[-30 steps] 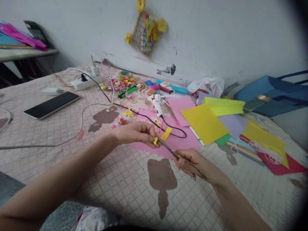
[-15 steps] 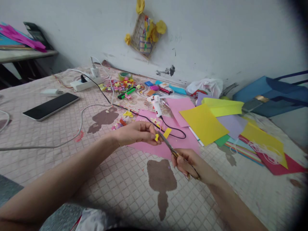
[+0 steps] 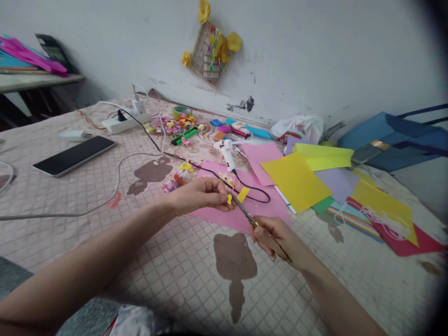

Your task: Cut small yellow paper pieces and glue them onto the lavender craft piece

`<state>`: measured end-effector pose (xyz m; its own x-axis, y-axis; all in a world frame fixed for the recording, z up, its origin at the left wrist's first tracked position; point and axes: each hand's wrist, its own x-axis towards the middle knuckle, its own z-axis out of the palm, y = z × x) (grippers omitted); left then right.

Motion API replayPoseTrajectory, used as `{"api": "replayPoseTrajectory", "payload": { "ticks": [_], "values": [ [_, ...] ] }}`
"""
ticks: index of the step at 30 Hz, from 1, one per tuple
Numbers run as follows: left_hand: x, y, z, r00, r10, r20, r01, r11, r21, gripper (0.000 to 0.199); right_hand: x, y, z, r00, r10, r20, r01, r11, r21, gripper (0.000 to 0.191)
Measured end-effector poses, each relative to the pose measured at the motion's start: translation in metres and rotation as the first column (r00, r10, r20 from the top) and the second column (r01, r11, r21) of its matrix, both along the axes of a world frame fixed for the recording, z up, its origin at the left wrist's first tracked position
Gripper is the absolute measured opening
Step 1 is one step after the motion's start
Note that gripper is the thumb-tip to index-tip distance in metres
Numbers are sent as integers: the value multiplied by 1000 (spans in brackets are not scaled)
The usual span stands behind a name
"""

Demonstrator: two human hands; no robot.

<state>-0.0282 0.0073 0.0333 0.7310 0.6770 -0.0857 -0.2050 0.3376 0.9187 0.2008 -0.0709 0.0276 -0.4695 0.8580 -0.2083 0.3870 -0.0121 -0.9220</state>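
Note:
Between the thumb and fingers of my left hand (image 3: 203, 196) is a small yellow paper piece (image 3: 229, 199), pinched near its edge. My right hand (image 3: 275, 238) is closed around the handles of a pair of scissors (image 3: 245, 213). The blades point up and left and meet the yellow piece at my left fingertips; whether they are parted there is too small to tell. Just beyond the blades, a yellow paper strip (image 3: 242, 194) lies on a pink sheet (image 3: 213, 213), with small yellow scraps farther back.
A white glue gun (image 3: 227, 154) with a black cord stands behind my hands. Coloured paper sheets (image 3: 297, 179) spread to the right, beside a blue bag (image 3: 395, 140). Small paper flowers (image 3: 171, 125), a green cutter (image 3: 184, 136), a power strip (image 3: 121, 122) and a phone (image 3: 75, 155) lie left.
The scissor blades look closer together than before. The yellow piece has shifted very slightly right in my left fingers; both hands otherwise stay in nearly the same place.

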Motion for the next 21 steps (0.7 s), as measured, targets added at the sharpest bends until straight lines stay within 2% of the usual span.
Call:
{"api": "replayPoseTrajectory", "payload": {
  "ticks": [21],
  "values": [
    [1, 0, 0, 1000, 20, -21, -20, 1000, -1, 15, 0, 0, 3, 999, -29, 39, 29, 1000, 0, 43]
  ]
}}
